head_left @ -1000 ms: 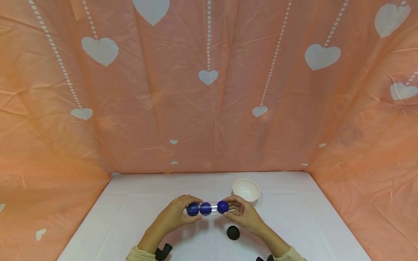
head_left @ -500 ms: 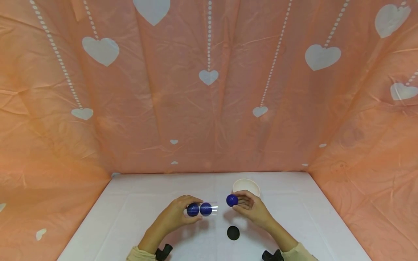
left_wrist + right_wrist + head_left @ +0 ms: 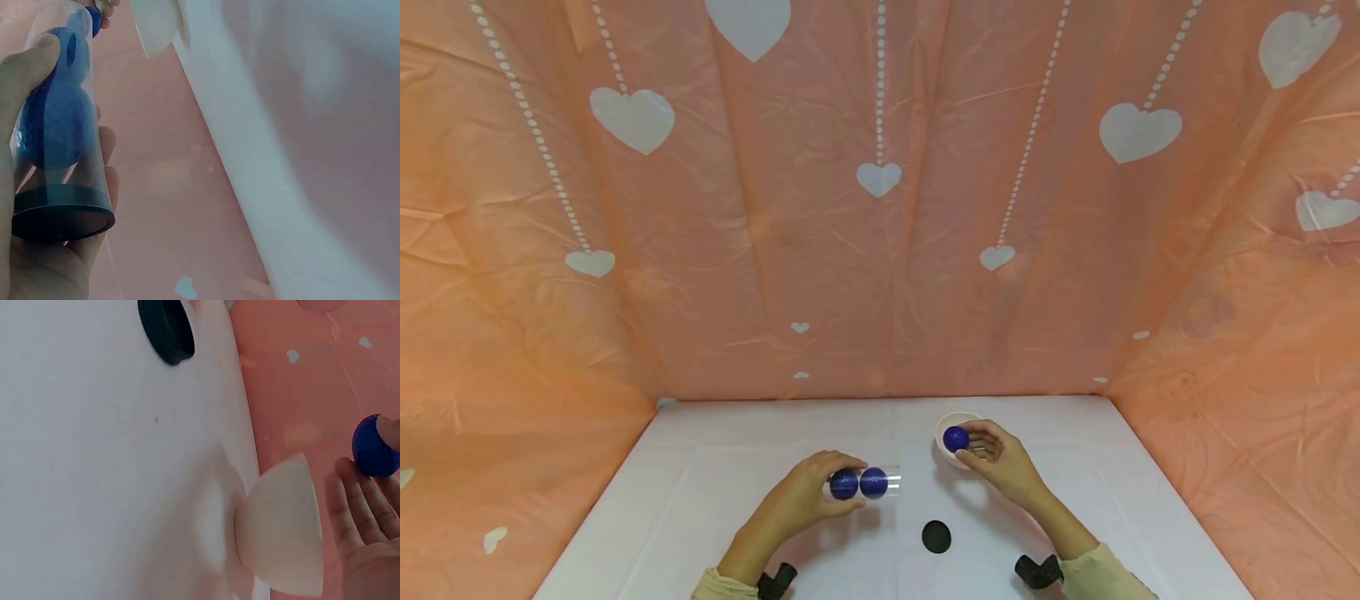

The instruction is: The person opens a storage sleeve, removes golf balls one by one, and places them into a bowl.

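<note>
My left hand (image 3: 807, 493) grips a clear plastic tube (image 3: 892, 481) that lies roughly sideways above the table. Two blue balls (image 3: 873, 482) sit inside it, and the left wrist view shows a black cap (image 3: 62, 215) on its palm-side end. Its other end, toward the right, has no cap on it. Between thumb and fingers my right hand (image 3: 1003, 462) pinches a third blue ball (image 3: 956, 438), held above a white bowl (image 3: 944, 451). From the side, in the right wrist view, ball and fingers are beyond the rim of the bowl (image 3: 281, 531), apart from it.
A loose black cap (image 3: 936, 537) lies on the white table (image 3: 737, 442) in front of the bowl. Orange sheeting (image 3: 880, 292) with white hearts closes off the back and sides. Black straps with stubby mounts (image 3: 1037, 572) are at both wrists.
My right hand has drawn the third ball out of the tube's uncapped end and carried it right and away to above the bowl. The left hand and tube have stayed nearly still.
</note>
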`<state>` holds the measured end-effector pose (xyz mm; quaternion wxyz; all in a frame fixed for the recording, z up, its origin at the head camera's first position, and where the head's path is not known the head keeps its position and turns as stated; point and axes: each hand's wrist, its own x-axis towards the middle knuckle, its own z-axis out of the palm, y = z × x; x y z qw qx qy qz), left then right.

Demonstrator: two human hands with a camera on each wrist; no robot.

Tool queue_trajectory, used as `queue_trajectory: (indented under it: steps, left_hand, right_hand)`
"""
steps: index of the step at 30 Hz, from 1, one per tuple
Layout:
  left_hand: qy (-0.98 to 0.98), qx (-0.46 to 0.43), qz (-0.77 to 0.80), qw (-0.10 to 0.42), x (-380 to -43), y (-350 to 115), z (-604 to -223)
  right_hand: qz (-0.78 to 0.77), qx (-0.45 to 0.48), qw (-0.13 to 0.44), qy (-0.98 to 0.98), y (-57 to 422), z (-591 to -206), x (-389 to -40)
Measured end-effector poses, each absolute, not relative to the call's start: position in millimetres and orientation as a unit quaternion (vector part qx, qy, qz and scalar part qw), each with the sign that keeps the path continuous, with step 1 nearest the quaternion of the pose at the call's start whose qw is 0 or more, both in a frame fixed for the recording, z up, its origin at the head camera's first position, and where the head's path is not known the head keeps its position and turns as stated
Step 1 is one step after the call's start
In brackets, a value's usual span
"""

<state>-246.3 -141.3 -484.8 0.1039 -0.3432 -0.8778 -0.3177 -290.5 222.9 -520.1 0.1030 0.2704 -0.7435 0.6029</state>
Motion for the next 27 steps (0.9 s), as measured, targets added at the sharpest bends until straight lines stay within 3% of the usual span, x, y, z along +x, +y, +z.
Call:
queue_trajectory:
  steps: [12,27]
  left_hand:
    - [-0.878,-0.343,-0.320,0.094,-246.7,-142.4,-485.0]
    - [-0.881,-0.338,-0.318,0.090,-246.4,-141.8,-485.1]
  right_hand:
    - [0.487,0.208,0.188,-0.827,232.2,-525.9,-298.9]
    - [0.405,0.218,0.222,-0.860,228.5,-530.7,-300.6]
